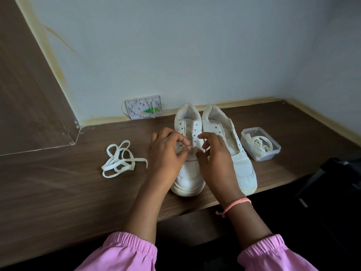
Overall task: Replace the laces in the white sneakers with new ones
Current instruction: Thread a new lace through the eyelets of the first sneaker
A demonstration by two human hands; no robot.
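Observation:
Two white sneakers stand side by side on the wooden desk, toes toward me. The left sneaker [188, 173] has a short piece of white lace [192, 151] at its lower eyelets. My left hand [167, 151] and my right hand [212, 153] both hover over that spot, fingers curled, pinching the lace between them. The right sneaker [234, 153] shows bare eyelets with no lace. A loose white lace [121, 159] lies tangled on the desk to the left. A clear plastic box [260, 143] on the right holds coiled white laces.
A white plastic wall plate with a green part [143, 107] sits against the wall behind the shoes. The desk edge [195, 209] runs just below the sneaker toes. A dark object [340, 173] lies beyond the desk at the right.

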